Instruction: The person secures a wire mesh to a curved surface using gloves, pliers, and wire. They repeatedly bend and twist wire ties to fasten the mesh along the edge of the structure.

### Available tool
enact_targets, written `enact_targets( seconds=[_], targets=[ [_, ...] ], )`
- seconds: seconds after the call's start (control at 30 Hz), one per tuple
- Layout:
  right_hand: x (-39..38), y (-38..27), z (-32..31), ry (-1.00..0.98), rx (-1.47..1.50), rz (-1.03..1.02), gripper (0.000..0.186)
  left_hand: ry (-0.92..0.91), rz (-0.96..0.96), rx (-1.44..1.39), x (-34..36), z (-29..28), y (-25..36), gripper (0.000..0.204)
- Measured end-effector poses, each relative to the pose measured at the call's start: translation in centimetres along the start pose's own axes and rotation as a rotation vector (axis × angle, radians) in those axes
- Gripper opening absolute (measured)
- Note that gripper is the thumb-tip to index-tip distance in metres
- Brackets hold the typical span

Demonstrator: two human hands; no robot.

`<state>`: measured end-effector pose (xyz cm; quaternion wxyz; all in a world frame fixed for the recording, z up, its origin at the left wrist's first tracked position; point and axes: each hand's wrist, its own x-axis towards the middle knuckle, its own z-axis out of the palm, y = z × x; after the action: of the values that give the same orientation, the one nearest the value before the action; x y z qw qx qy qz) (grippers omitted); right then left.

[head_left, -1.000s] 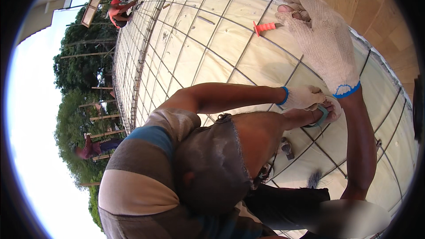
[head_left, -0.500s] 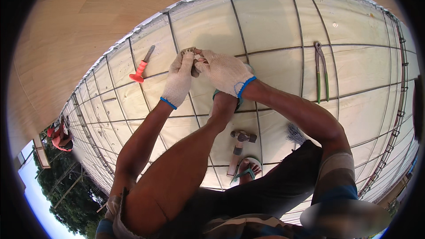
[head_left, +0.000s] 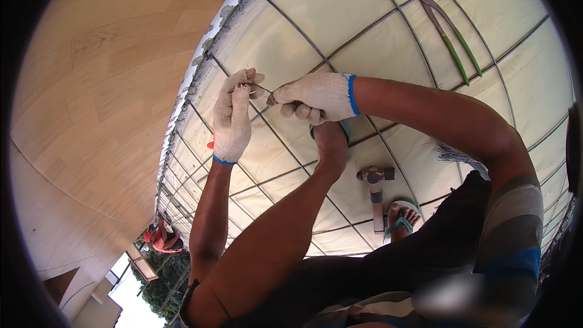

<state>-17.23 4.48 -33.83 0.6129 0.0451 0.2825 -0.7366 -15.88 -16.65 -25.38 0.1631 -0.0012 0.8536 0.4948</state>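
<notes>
Head view: we pinch a thin wire (head_left: 262, 90) with the thumb and fingers of our right hand (head_left: 319, 97). The wire lies in the small gap between our two hands, going from the right fingertips toward the left ones. The fingers of our left hand (head_left: 232, 118) are bent close around its other end, but we cannot tell if they grip it. We wear cream gloves (head_left: 233, 129) with blue cuffs. A bit of red thing (head_left: 210, 144) pokes out beside the left wrist. Just below the right fingers is our sandalled foot (head_left: 331, 141). All around our fingers, dark bars (head_left: 398, 7) cross over a pale sheet (head_left: 328, 0). Farther down and right of our fingers lies a hammer (head_left: 376, 193). Well up and right of the right fingers lie green-handled pliers (head_left: 446, 33). Left of the left fingers is a wood-coloured surface (head_left: 121, 42). Far below them, we see a person in red (head_left: 163, 238).
</notes>
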Motion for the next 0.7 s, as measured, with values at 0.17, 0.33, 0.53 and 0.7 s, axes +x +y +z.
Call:
enact_targets(
  seconds=[0.17,0.33,0.53,0.7],
  targets=[
    [0.8,-1.9,-2.3,0.255,0.107,-0.281,0.029,0.022,-0.218,-0.245,4.6,0.9,-0.7,0.053],
    [3.7,-7.0,-8.2,0.697,-0.244,-0.51,0.035,-0.035,-0.356,-0.177,8.2,0.9,-2.8,0.051],
    [7.2,-10.6,-12.2,1.293,-0.864,-0.548,0.039,-0.033,-0.353,-0.12,12.2,0.2,-4.2,0.049],
    [7.0,-8.2,-10.4,1.504,-1.097,-0.749,0.029,0.022,-0.295,-0.174,14.0,0.8,-3.3,0.042]
  ],
)
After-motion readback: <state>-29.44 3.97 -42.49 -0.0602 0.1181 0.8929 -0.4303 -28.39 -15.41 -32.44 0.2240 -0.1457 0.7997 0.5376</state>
